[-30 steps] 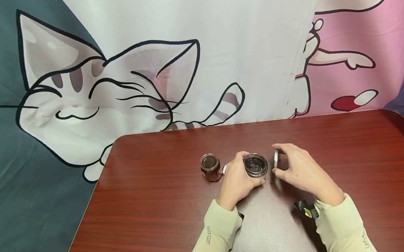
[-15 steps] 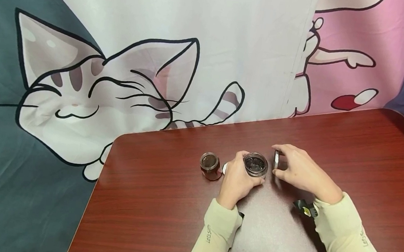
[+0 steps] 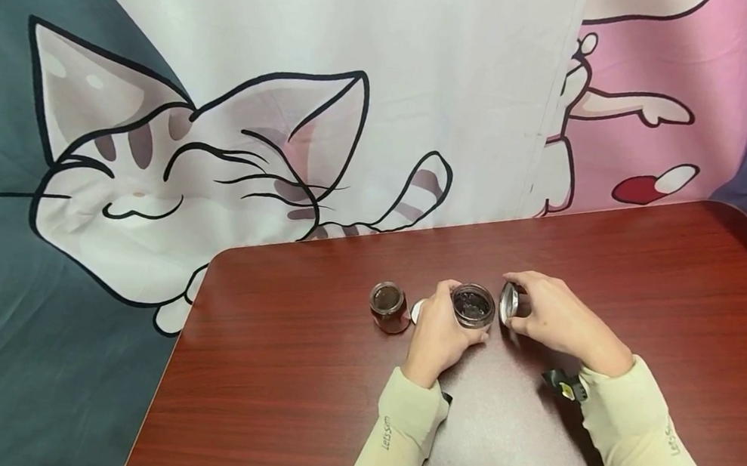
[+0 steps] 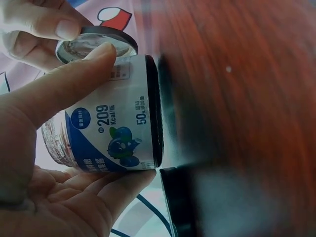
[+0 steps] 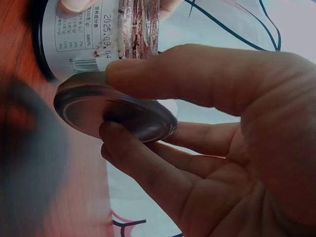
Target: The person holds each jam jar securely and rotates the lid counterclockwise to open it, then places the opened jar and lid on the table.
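In the head view my left hand (image 3: 436, 340) grips an open glass jar (image 3: 473, 306) of dark jam, thumb on the near side and fingers around the far side. Its label (image 4: 118, 116), with blueberries on it, faces the left wrist camera. Just to the right, my right hand (image 3: 559, 321) pinches a round metal lid (image 3: 509, 305) between thumb and fingers. The lid stands on edge beside the jar, its silvery inside toward the jar. From the right wrist, the lid (image 5: 116, 111) shows its dark outer face near the jar's lower side.
A smaller open jar (image 3: 388, 300) with brown contents stands left of my left hand. Between them a white round piece (image 3: 416, 311) is partly hidden by that hand. The reddish-brown table (image 3: 276, 375) ends at a cartoon-printed curtain (image 3: 399, 53).
My right hand has turned the lid, so more of its silvery inside now shows in the head view. The left hand and both jars have stayed put.
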A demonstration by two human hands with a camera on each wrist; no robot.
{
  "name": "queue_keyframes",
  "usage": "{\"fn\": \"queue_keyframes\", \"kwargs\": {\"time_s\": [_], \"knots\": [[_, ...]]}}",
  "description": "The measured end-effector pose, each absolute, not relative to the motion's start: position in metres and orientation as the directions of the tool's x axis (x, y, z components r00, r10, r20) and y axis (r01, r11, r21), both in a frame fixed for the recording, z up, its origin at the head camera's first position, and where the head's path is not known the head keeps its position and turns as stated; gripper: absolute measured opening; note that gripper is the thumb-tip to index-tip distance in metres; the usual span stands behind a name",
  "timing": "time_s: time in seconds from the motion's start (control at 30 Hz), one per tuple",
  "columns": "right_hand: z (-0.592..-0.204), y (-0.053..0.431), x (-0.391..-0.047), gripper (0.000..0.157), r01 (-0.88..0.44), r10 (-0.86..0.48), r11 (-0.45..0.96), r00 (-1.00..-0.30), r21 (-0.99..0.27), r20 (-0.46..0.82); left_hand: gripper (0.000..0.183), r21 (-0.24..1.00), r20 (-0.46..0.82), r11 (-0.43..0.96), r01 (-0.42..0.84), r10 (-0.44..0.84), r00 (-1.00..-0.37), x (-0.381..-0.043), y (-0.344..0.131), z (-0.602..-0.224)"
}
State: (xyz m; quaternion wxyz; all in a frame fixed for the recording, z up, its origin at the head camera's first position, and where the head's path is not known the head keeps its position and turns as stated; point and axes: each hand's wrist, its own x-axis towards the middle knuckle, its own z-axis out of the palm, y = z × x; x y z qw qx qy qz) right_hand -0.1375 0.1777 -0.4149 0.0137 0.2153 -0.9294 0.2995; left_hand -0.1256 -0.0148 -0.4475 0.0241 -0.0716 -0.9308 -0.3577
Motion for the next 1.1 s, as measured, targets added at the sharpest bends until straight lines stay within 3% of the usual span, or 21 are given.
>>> {"fn": "queue_keyframes", "kwargs": {"time_s": [1.1], "knots": [[-0.4206,0.1831,-0.1393,0.069,-0.366,-0.403,0.765,-0.914,-0.53,0.05,0.083,0.653,0.058,0.75,0.104,0.086,-0.995,-0.1258,-0.0126,-0.4444]]}}
